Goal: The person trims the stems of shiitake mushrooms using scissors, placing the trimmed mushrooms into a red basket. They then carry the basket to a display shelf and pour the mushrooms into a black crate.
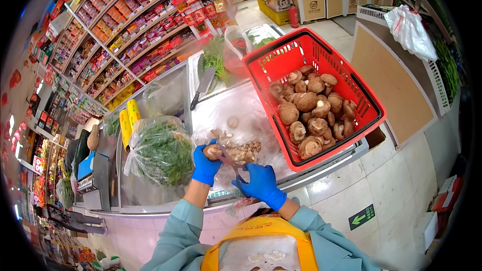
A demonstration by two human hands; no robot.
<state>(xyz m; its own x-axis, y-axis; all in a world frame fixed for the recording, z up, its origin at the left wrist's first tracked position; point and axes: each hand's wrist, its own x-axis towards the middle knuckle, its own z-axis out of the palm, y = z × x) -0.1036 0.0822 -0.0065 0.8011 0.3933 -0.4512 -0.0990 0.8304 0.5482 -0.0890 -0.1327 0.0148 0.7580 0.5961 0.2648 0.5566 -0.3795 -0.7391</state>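
Observation:
A brown mushroom [212, 152] is held in my left hand [206, 163], which wears a blue glove. My right hand [263, 184], gloved too, grips a pair of scissors [241, 180] by the handles, and the blades reach to the mushroom. Just beyond the hands, a pile of cut mushroom stems [243, 152] lies on clear plastic film over the white surface. One round mushroom [232, 122] lies apart from the pile. To the right, a red plastic basket [275, 128] holds many brown mushrooms [307, 101].
A knife [204, 84] lies beyond the stems, beside leafy greens [215, 60]. Left of my hands sits a plastic bag of greens [162, 150], with yellow rolls [128, 122] behind it. White bags [410, 32] hang at the right. A person [71, 220] stands far left.

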